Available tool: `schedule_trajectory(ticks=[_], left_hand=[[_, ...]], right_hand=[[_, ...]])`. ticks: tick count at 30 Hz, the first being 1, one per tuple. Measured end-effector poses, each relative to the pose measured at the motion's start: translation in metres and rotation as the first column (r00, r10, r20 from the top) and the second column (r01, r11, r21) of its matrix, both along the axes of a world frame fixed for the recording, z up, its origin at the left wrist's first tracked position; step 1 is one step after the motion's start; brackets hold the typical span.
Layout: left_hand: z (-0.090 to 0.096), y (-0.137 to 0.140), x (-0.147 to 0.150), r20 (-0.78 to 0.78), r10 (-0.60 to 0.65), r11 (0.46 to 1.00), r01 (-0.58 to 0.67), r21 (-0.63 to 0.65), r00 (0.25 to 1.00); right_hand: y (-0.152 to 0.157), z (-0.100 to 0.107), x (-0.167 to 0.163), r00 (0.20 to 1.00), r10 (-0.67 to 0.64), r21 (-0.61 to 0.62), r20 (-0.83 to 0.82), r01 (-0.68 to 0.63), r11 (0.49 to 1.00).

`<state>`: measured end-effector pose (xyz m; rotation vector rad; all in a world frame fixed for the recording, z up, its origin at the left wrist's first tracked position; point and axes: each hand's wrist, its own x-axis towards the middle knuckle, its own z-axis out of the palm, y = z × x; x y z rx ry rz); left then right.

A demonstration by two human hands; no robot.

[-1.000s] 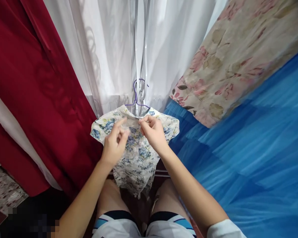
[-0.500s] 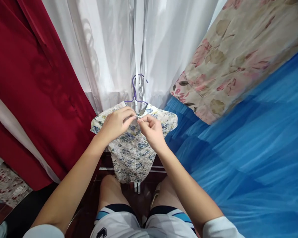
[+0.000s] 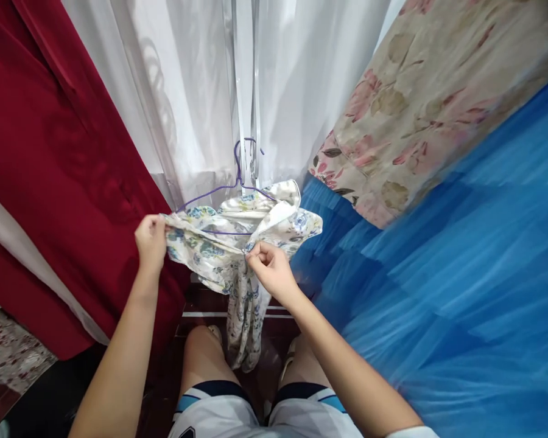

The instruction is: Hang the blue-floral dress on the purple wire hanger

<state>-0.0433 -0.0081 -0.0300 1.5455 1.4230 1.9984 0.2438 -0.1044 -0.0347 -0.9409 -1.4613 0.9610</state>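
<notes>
A small white floral garment [image 3: 201, 255], printed in blue and yellow, hangs partly on a purple hanger [image 3: 238, 164]. Its front is pulled open, and the hanger's left arm and lower bar lie bare. Out at the left, my left hand [image 3: 150, 240] pinches the edge of the garment. My right hand [image 3: 269, 261] grips the cloth near the middle of the opening, fingers curled. The right shoulder of the garment still sits over the hanger. Below my hands the rest of the cloth hangs bunched and narrow.
White curtain-like fabric [image 3: 310, 79] hangs behind the hanger, with pale straps [image 3: 240, 79] running down it. Red cloth [image 3: 73, 182] hangs at the left. A beige floral cloth [image 3: 383, 164] and blue tulle [image 3: 438, 292] fill the right side. Dark flooring shows below.
My left hand has moved left and slightly down, drawing that side of the garment off the hanger. My right hand has shifted a little lower. The neck now gapes open and the lower cloth has bunched.
</notes>
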Motion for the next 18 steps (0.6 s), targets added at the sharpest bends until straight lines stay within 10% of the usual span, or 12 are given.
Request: schedule_trajectory(ticks=[6,11,18], left_hand=[[-0.072,-0.026,0.061,-0.02,-0.301,0.938,0.292,-0.185,0.954],[-0.037,-0.068,0.127,-0.106,-0.53,0.84,0.504,-0.2,0.841],[0.005,-0.103,0.191,-0.251,-0.775,0.632,0.7,-0.333,0.58]], right_hand=[[-0.002,-0.053,0.041,0.982,-0.168,-0.065,0.088,0.174,0.983],[-0.026,-0.077,0.07,0.963,-0.015,-0.108,0.27,0.046,0.993],[-0.042,-0.035,0.065,0.94,0.314,-0.145,0.134,-0.295,0.945]])
